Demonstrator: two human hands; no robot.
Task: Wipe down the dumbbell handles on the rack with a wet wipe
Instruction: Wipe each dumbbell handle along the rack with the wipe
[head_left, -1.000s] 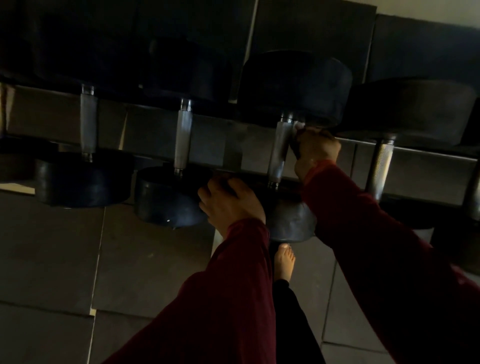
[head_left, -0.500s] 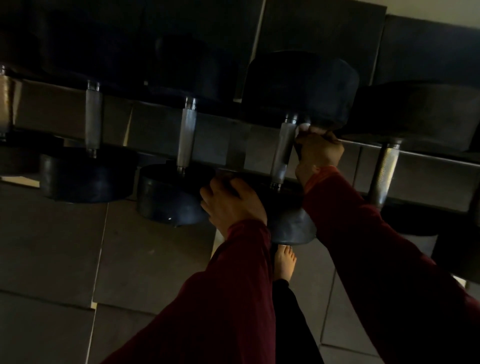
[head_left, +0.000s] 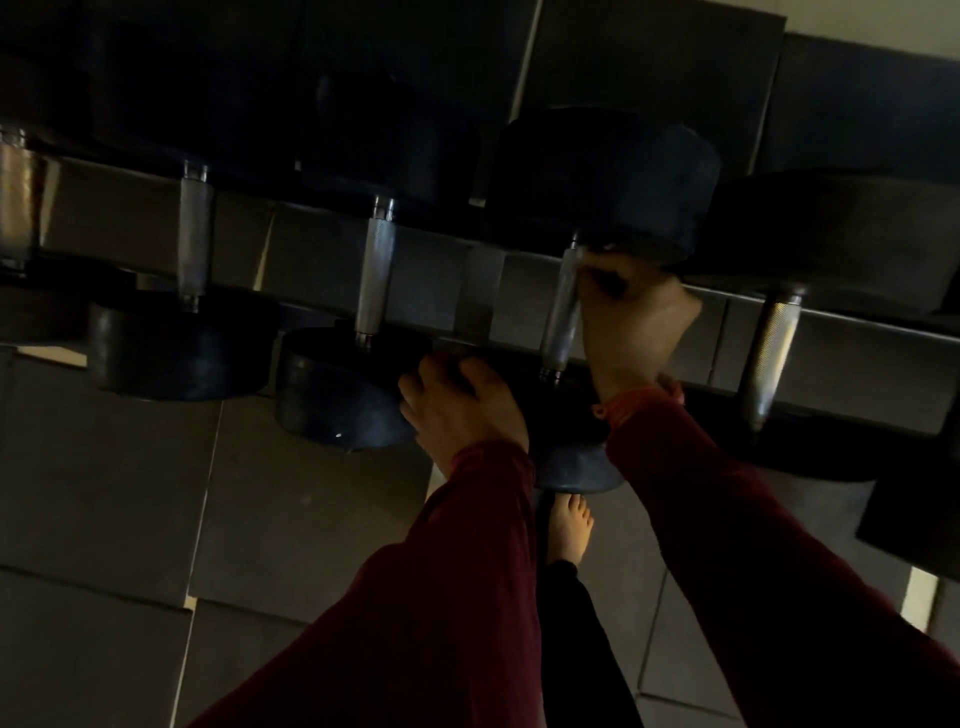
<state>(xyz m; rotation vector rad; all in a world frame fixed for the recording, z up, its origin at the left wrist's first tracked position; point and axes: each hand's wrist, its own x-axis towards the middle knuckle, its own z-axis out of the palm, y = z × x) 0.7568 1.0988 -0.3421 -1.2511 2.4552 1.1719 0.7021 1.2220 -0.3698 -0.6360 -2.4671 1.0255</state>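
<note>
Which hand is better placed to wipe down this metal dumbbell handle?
The right hand, probably: it is curled against the upper end of the silver knurled dumbbell handle. The left hand rests on the black round weight below it, likely steadying it.

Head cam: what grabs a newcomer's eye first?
The right hand, clamped on the upper end of a dumbbell handle at centre. Just below, the left hand rests on that dumbbell's near head. A row of black dumbbells on the rack spans the frame, above a bare foot.

I see my right hand (head_left: 631, 317) gripping the top of a dumbbell handle (head_left: 561, 317) on the rack (head_left: 857, 358); my left hand (head_left: 462, 410) rests on its near weight (head_left: 576, 467).
</note>
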